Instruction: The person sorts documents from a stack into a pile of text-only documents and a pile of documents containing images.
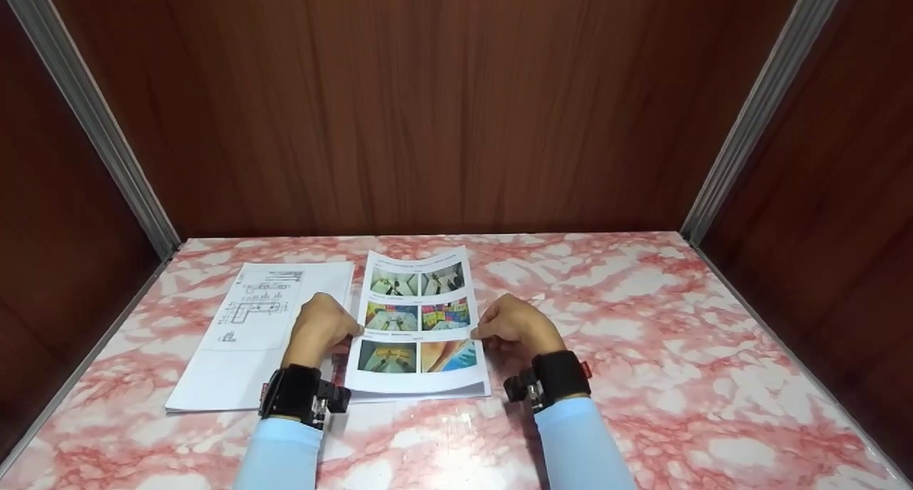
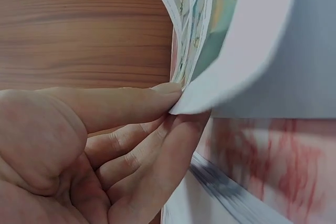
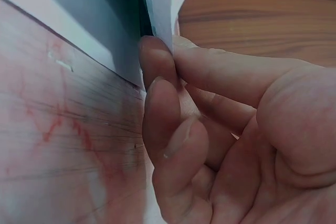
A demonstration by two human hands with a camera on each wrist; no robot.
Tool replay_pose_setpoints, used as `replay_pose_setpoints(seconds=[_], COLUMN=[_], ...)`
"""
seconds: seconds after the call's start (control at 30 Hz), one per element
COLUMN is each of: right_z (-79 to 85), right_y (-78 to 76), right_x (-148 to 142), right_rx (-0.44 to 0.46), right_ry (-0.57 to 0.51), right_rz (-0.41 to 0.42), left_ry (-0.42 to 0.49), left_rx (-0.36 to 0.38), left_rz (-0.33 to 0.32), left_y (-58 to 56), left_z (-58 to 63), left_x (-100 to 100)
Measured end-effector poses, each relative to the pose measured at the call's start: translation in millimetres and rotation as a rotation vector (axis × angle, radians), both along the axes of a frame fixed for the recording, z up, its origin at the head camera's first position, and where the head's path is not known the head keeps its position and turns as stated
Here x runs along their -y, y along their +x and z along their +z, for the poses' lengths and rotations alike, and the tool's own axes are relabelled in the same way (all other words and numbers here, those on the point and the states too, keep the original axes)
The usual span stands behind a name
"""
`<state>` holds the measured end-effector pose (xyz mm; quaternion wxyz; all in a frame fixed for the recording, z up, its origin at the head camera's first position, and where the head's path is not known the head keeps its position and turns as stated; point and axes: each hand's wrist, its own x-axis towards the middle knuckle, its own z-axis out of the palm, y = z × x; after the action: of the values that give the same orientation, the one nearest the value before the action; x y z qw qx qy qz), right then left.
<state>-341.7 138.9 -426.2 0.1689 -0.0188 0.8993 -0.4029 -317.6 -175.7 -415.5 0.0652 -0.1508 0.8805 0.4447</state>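
Head: photo-printed sheet [image 1: 419,334] was held mid-width over the desk [image 1: 677,376], top near its back edge; technical-drawing stack [image 1: 221,372] lay beside it, toward the left edge. Left hand [image 1: 323,324] and right hand [image 1: 519,324] pinched opposite margins, presumably to keep the sheet even. Room to move lay toward the desk's right edge. Left wrist: thumb and fingertips met on the bowed margin. Right wrist: thumb and forefinger pinched; remaining fingers curled below.

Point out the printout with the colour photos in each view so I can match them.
Head: photo printout slightly left of centre, below the middle, between left hand and right hand.
Left wrist: photo printout upper right, beyond the fingers.
Right wrist: photo printout upper left, photos mostly out of sight.
Shared landmark: marbled tabletop, low in every view.
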Motion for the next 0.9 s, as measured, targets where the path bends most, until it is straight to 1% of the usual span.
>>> replay_pose_setpoints(seconds=[0.2, 0.37, 0.5, 0.6, 0.73, 0.9], right_z=[-1.6, -2.7, -3.4, -2.5, 0.9, 0.3], right_y=[-1.1, -1.6, -1.9, -2.5, -2.3, -2.9], right_x=[-0.9, -2.1, -4.2, -4.4, -4.2, -5.1], right_rx=[0.024, 0.029, -0.016, -0.051, -0.046, -0.047], right_ry=[0.006, 0.01, 0.047, 0.072, 0.075, 0.102], right_rz=[-0.005, 0.005, 0.047, 0.073, 0.074, 0.09], left_ry=[-0.044, -0.077, -0.112, -0.114, -0.097, -0.116], left_rx=[0.022, 0.024, 0.028, 0.021, 0.015, 0.019], left_rz=[-0.019, -0.028, -0.036, -0.04, -0.041, -0.05], left_y=[-0.7, -1.3, -0.9, -0.2, 0.3, -1.3], left_z=[-0.2, -1.0, -2.1, -1.7, -1.1, -3.2], left_x=[-1.4, -2.1, -2.1, -1.4, -0.8, -0.4])
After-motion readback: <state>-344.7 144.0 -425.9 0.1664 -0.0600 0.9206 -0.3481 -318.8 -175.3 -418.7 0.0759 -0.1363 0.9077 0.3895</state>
